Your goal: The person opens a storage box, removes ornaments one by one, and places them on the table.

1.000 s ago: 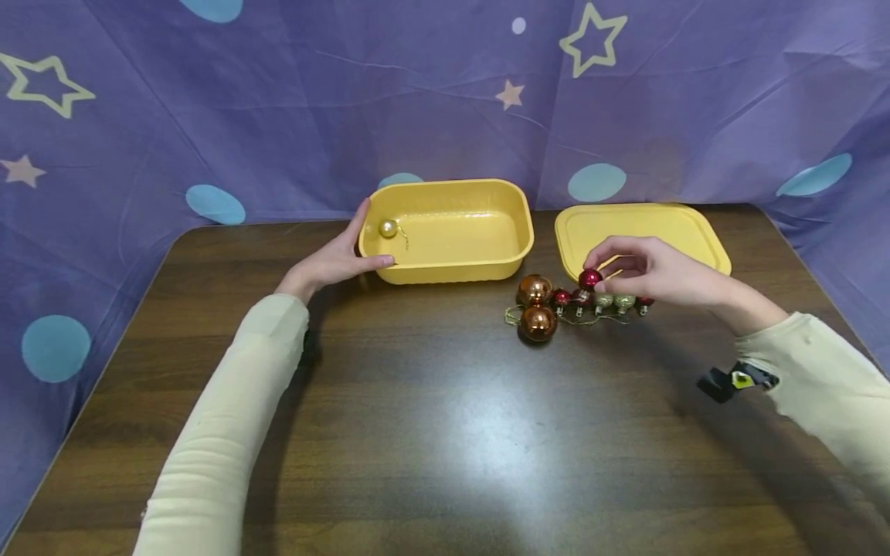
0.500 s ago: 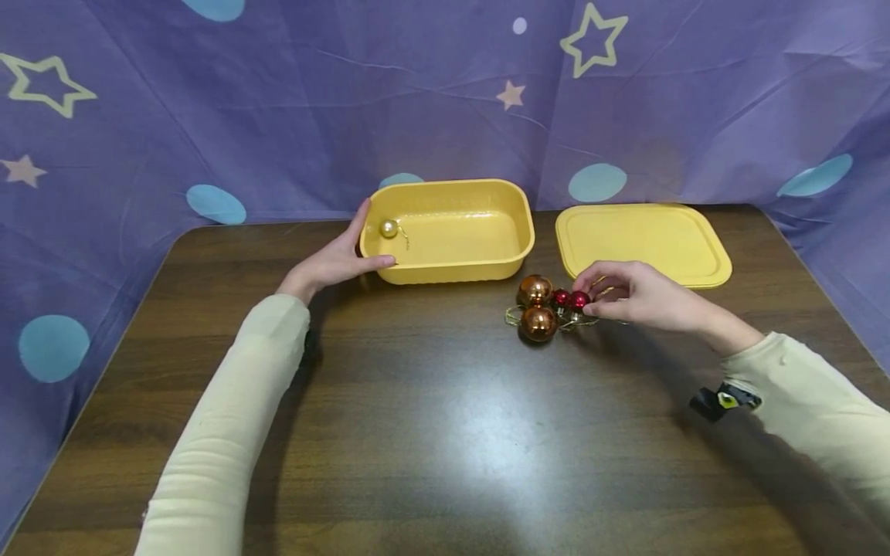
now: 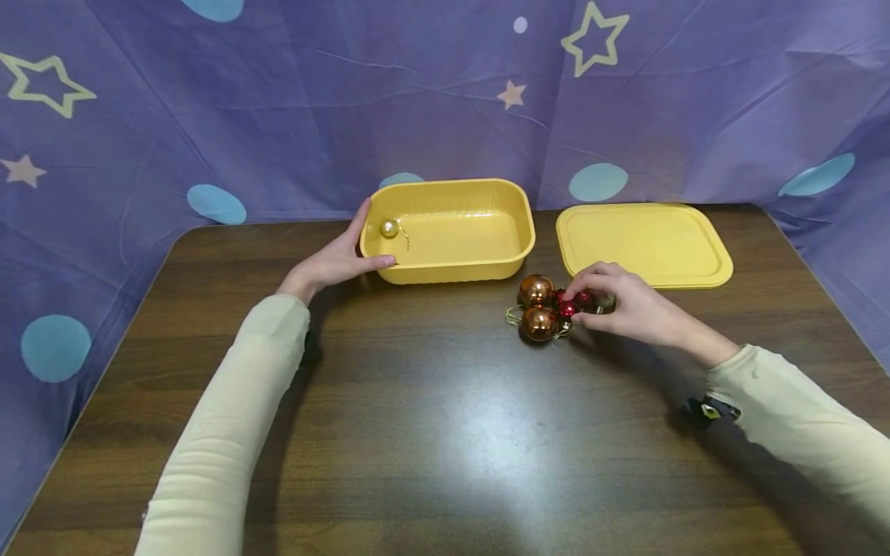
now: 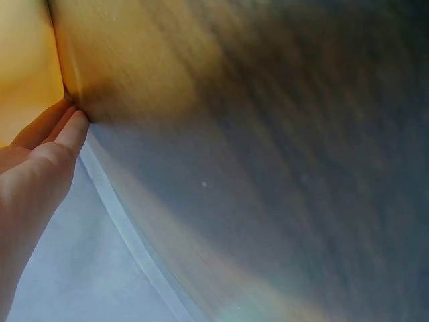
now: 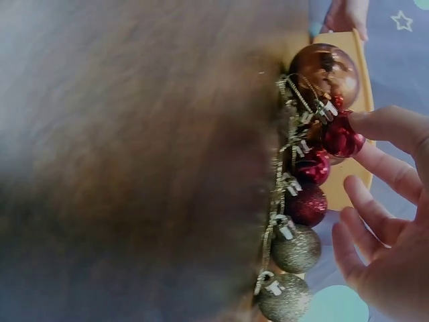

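Note:
My left hand (image 3: pixel 332 262) rests against the left end of a yellow plastic box (image 3: pixel 452 273), thumb at the front rim and fingers straight along the outside. Inside the box lies a small gold bauble (image 3: pixel 389 228) with a string. The right hand (image 3: pixel 629 309) pinches a small shiny red Christmas bauble (image 5: pixel 343 135) between thumb and forefinger, right beside two larger copper baubles (image 3: pixel 538 323). Under and behind that hand, the right wrist view shows a row of more baubles: a shiny red one (image 5: pixel 312 166), a dark red glittery one (image 5: pixel 306 204) and gold glittery ones (image 5: pixel 296 249).
A flat yellow lid (image 3: pixel 647 239) lies at the back right of the brown wooden table (image 3: pixel 431 432). Gold strings (image 5: pixel 273 201) trail from the baubles along the row. A purple cloth (image 3: pixel 431 93) with stars and dots hangs behind the table's far edge.
The right hand has moved left and down with the pinched red bauble, from above the row to beside the copper baubles. The left hand and box stay still.

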Demonstrator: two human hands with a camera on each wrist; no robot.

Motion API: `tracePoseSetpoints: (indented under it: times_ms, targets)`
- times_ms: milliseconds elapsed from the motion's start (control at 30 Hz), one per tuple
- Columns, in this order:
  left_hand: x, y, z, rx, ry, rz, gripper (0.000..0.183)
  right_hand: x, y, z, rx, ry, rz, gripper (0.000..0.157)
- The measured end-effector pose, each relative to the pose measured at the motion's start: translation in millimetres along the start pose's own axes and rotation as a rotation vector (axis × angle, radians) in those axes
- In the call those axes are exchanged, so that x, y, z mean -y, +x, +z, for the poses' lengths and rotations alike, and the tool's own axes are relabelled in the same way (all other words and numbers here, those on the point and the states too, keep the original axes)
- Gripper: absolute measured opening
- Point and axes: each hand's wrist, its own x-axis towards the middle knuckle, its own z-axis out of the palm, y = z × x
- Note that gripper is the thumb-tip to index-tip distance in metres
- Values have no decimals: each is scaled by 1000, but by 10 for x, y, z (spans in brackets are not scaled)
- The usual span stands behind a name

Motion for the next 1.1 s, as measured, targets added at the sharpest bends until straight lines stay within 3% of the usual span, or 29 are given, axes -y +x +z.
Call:
tracePoseSetpoints:
  times_ms: [367, 567, 900, 1100]
  targets:
    - [-9, -8, -1, 3, 2, -7, 109, -54, -27, 112, -40, -97, -46, 28]
    - [-24, -19, -2, 6, 9, -11, 108, -39, -36, 112, -32, -175, -29, 26]
    - [-13, -14, -3, 2, 21, -22, 109, -19, 65, -15, -82, -96, -73, 23]
    - [1, -10, -4, 5, 20, -15, 109, 39, 243, -99, -93, -38, -94, 20]
